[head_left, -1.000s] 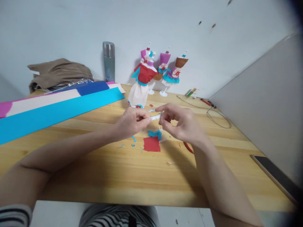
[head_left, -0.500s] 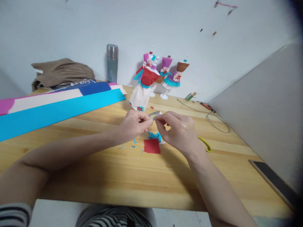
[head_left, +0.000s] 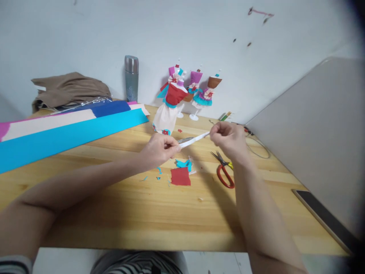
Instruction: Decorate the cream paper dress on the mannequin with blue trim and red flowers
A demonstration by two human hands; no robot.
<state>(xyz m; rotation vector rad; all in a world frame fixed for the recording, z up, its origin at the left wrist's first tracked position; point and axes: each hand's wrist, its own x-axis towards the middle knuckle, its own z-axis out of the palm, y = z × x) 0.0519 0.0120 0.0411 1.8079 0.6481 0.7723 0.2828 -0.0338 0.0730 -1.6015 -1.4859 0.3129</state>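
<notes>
A white strip of tape (head_left: 196, 139) stretches between my two hands above the table. Pinched in the fingers of my left hand (head_left: 161, 147) is the tape's roll (head_left: 186, 140), seen nearly edge-on as a thin grey and white oval. My right hand (head_left: 228, 137) is closed on the strip's free end, higher and further right. Below them lie a red paper square (head_left: 180, 177), a crumpled turquoise scrap (head_left: 184, 164) and small blue bits. Red-handled scissors (head_left: 225, 175) rest beside my right forearm, blades pointing away, a yellow part partly hidden.
Several mini dress forms in paper outfits (head_left: 168, 116) stand by the wall. Left of them are a flask (head_left: 131, 82), brown cloth (head_left: 71, 89) and long coloured paper sheets (head_left: 71, 131). A phone-like dark slab (head_left: 319, 217) lies at the right edge, near a cable (head_left: 261, 154).
My right hand has moved right and up, away from my left, drawing out a longer tape strip. The scissors now show beside my right forearm. The view has shifted slightly.
</notes>
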